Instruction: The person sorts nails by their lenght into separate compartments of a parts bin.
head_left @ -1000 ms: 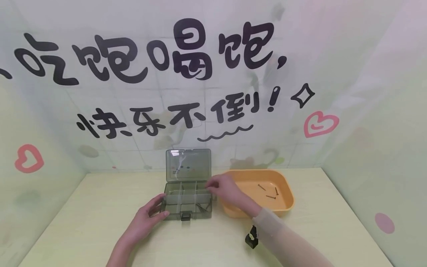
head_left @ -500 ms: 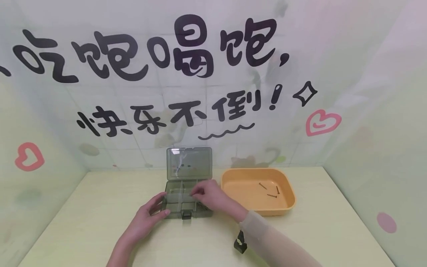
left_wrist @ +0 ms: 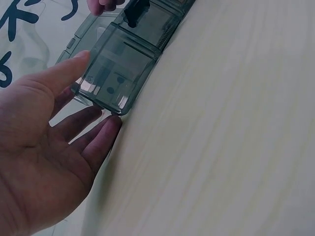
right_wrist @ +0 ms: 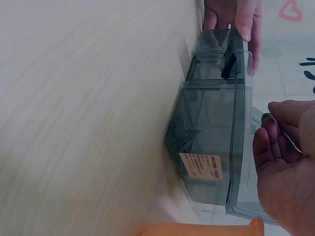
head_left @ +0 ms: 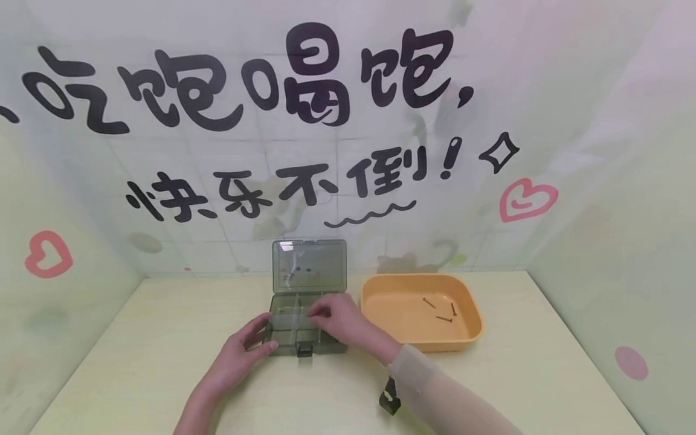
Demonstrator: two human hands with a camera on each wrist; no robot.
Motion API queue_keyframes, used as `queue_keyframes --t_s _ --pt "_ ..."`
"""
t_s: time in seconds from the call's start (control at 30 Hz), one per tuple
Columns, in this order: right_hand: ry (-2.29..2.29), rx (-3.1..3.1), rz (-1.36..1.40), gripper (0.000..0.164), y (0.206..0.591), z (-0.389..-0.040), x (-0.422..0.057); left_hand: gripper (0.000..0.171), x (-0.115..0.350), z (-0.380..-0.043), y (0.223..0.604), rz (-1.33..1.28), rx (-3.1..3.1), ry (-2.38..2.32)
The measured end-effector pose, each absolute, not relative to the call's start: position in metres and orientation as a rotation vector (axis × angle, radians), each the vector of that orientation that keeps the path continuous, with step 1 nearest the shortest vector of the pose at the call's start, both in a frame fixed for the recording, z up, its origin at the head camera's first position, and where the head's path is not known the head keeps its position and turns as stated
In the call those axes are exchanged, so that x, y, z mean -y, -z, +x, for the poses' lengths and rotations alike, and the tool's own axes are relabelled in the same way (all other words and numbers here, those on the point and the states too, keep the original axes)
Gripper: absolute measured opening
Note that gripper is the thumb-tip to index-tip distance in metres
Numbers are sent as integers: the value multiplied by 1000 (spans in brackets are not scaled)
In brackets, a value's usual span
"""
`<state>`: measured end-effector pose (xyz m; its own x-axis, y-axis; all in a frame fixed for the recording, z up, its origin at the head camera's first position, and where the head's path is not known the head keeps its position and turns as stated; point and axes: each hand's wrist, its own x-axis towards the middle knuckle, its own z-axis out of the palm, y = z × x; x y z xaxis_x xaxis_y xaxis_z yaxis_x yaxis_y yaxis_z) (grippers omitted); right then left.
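An open grey see-through compartment box point(head_left: 281, 343) stands on the table with its lid point(head_left: 310, 266) raised behind. My left hand point(head_left: 239, 356) holds its left side, thumb near the front corner and fingers along the side wall. Over the right-hand compartments hovers my right hand point(head_left: 339, 317), its thumb and fingertips drawn together. In the right wrist view I cannot tell whether something small sits between those fingertips. Dark screws point(right_wrist: 189, 137) show through the box wall near a printed label point(right_wrist: 202, 166). The front right compartment is partly hidden by the hand in the head view.
Right of the box stands an orange tray point(head_left: 421, 346) with three dark screws point(head_left: 444, 318) lying in it. A black clip-like part point(head_left: 389, 397) hangs by the right sleeve. A printed wall point(head_left: 217, 151) rises behind the table point(head_left: 152, 350).
My right hand has moved left from the box's right edge to over its middle and right compartments. My left hand stays on the box, and the tray's screws look the same.
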<state>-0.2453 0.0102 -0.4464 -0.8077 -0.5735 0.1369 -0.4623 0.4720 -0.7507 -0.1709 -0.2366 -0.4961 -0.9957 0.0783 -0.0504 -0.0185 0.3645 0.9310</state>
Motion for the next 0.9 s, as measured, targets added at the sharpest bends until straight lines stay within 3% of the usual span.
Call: queue_keyframes --t_s 0.47,0.9 --pt "1497 -2598 -774 17 439 -261 -42 71 236 -171 494 89 -2546 -1732" --pt "1456 -2681 -699 15 443 -270 -92 70 234 -172 497 77 -2556 -1709"
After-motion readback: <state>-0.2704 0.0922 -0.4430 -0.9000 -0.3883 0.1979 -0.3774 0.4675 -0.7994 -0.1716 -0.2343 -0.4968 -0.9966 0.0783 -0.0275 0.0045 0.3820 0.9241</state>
